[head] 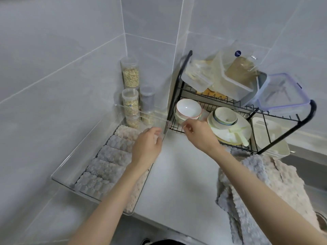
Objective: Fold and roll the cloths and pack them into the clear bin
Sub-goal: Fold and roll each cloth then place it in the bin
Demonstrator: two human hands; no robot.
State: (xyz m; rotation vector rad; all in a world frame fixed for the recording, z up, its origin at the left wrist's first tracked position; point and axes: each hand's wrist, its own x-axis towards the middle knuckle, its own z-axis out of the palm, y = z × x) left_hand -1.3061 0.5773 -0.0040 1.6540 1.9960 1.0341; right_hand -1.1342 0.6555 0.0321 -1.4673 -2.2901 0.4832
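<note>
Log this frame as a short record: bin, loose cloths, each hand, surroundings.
bin: clear plastic bin at the left of the white counter, holding a row of rolled fluffy cloths
loose cloths: fluffy grey-beige pile at the counter's right edge
left hand: over the bin's far right corner; grip unclear
right hand: fingers curled, nothing seen in it, beside the black wire dish rack

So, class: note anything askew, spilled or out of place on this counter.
The plastic containers on the dish rack's top shelf are piled tilted. Loose cloths lie crumpled on the counter, unlike the neat rolls in the clear bin.
</note>
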